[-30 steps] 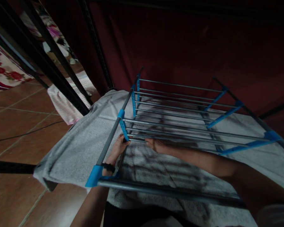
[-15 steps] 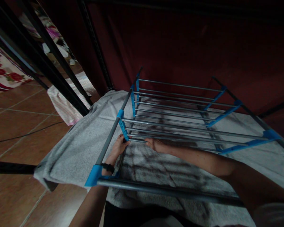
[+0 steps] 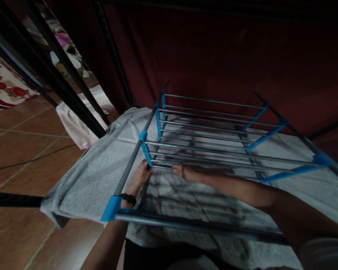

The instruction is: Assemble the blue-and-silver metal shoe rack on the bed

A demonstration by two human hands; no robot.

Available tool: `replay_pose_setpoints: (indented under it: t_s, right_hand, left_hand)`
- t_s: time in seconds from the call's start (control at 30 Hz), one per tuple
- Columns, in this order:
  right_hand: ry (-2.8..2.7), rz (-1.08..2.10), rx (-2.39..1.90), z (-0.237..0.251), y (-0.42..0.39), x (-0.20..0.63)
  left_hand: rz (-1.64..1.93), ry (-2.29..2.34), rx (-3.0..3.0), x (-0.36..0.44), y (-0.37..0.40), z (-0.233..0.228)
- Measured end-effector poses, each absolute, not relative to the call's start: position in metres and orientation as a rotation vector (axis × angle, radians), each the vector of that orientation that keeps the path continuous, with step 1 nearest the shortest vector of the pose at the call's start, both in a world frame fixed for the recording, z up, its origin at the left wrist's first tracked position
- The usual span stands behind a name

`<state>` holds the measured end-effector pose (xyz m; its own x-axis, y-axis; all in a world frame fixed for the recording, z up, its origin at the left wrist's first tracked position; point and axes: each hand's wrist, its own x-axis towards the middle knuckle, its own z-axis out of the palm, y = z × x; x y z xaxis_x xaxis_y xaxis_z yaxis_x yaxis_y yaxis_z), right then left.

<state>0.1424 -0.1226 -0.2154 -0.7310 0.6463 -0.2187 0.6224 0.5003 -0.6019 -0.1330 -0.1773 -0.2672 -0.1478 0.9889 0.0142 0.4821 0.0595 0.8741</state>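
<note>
Clock directions are taken from the centre of the view, 12 at the top. At 8 o'clock, grey cloth covers the support; expect it to yield and let metal slide. Toward 7 to 8 o'clock stands a blue corner joint, probably rigid plastic; avoid levering against it. Nearer the centre, at the same bearing, the left hand has its fingers closed around the lower end of a blue bracket. The bracket appears stiff but slim; support it close to the rod sockets. At 6 o'clock, a thin grey rod spans between the hands; treat as light, smooth and liable to twist. At 5 o'clock, the right hand grips this rod with fingers closed. The rack lies over the cloth, extending from 7 o'clock across to a blue end joint between 3 and 4 o'clock. Overall: likely light but bulky, and apt to flex at joints; hold by the thicker side tubes.
</note>
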Motion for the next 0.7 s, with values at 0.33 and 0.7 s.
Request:
replay_pose_setpoints:
  t_s: [0.33,0.7]
  right_hand:
    - [-2.676,1.059,-1.101,-0.211,-0.126,0.144]
    - [-2.734,1.035,-1.035,-0.210,-0.122,0.142]
  left_hand:
    - [1.020,1.691,1.481,-0.131,-0.178,-0.265]
    - [1.034,1.690,1.450,-0.128,-0.180,-0.255]
